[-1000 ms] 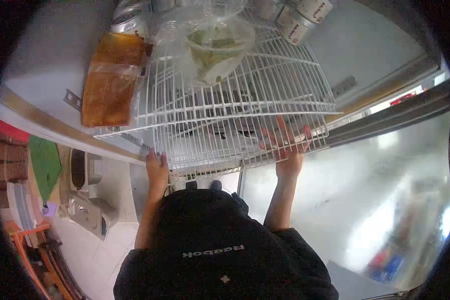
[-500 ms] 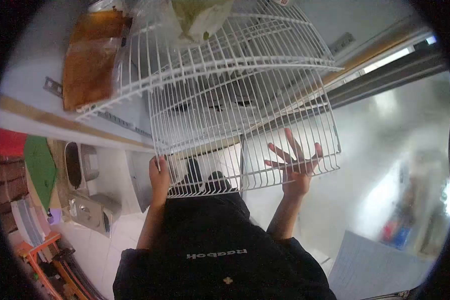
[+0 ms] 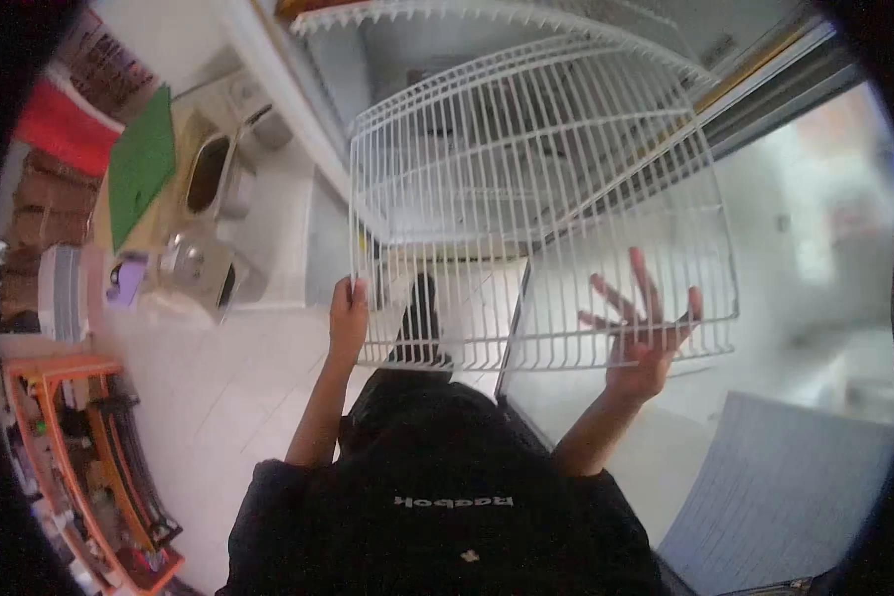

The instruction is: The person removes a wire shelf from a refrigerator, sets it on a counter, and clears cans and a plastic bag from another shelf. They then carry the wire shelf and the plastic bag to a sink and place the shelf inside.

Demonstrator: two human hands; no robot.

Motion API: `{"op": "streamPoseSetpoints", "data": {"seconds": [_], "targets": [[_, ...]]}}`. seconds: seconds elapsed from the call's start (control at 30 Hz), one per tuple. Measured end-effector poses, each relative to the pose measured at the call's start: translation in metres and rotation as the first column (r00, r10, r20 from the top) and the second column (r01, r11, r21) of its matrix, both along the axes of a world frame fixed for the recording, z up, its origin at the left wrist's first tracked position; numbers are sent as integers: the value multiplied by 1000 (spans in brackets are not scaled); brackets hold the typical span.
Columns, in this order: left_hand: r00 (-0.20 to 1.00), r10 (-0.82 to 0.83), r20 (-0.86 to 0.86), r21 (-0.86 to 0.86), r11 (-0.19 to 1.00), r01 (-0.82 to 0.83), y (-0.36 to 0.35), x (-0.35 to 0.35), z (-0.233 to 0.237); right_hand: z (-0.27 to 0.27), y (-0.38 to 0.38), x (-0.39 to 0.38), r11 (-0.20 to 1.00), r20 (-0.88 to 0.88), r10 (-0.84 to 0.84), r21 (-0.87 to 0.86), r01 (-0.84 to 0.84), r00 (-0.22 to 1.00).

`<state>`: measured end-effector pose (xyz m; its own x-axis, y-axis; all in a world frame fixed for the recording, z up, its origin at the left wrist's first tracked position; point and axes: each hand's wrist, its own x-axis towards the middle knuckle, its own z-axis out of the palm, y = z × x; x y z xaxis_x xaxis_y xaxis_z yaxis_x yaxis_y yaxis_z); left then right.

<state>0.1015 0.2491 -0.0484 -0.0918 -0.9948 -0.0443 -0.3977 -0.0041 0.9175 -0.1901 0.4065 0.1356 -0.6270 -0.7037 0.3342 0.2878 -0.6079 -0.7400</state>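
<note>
A white wire shelf point(image 3: 541, 340) spans the space in front of me, with its near edge above my waist. My left hand point(image 3: 348, 310) is closed around its left edge, near the front corner. Under the right front part lies my right hand point(image 3: 641, 343), with fingers spread and stretched out beneath the wires, bearing the shelf from below. Beyond is the interior of an open fridge-like cabinet point(image 3: 377, 70). Another white wire shelf point(image 3: 487, 12) sits higher inside it.
An open door point(image 3: 795, 258) stands to the right, with a pale blue panel point(image 3: 785, 487) below it. At left are a counter with a sink point(image 3: 209, 174), a green board point(image 3: 141, 169) and a metal appliance point(image 3: 194, 263). An orange rack point(image 3: 79, 368) stands at lower left.
The held wire shelf and both hands have shifted right in the view. My view has tilted down and turned, so the upper shelf's brown and green packages have mostly left the picture.
</note>
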Motion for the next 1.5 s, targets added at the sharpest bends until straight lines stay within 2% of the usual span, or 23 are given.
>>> {"op": "streamPoseSetpoints", "data": {"seconds": [0.03,0.1,0.13,0.17,0.23,0.33,0.5,0.63,0.73,0.87,0.9,1.1,1.17,1.2,1.3,1.4,1.43,1.5], "targets": [[999,-8,-33,6,1000,8,8,6,4,-6,8,5,998,-60,22,-60,-26,998],[988,-43,-150,45,998,51,23,20,22,-12,24,22,997,-155,28,-73,-40,987],[986,-78,-148,42,995,85,21,32,20,-16,27,31,995,-214,28,-86,-47,976],[983,-112,-144,33,992,118,24,43,11,-30,37,39,994,-48,11,-106,-17,999],[983,-129,-133,51,989,137,32,60,1,-52,48,55,991,-60,4,-136,-13,998],[985,-100,-138,145,982,120,23,69,4,-52,30,63,994,-128,6,-108,-20,992],[956,-176,-236,152,965,215,24,66,-6,-46,32,57,996,-218,-24,-88,5,976],[939,-264,-219,203,929,309,21,78,-13,-35,34,74,985,-173,-159,39,168,972],[935,-287,-207,251,909,334,23,83,1,-15,31,86,962,-225,-202,136,236,953],[927,-336,-169,383,844,376,25,97,37,10,29,102,903,-42,-296,313,294,954],[922,-341,-183,402,830,386,24,101,45,18,29,108,887,-48,-309,347,306,950],[879,-417,-232,510,717,475,-3,126,71,47,21,118,838,98,-349,479,264,932],[862,-396,-317,528,681,507,-6,133,86,50,20,116,826,149,-338,520,218,929],[865,-345,-364,548,672,498,16,143,82,44,29,117,799,169,-334,573,183,927],[879,-324,-350,616,627,477,4,164,69,29,23,128,742,232,-407,648,171,883],[854,-362,-374,688,509,517,0,184,75,-19,37,155,792,372,-426,595,140,825],[870,-375,-320,682,546,486,15,197,61,-23,42,169,759,365,-433,641,114,824],[886,-427,-184,654,620,434,16,207,45,-54,51,174,771,409,-424,631,85,808]]}}
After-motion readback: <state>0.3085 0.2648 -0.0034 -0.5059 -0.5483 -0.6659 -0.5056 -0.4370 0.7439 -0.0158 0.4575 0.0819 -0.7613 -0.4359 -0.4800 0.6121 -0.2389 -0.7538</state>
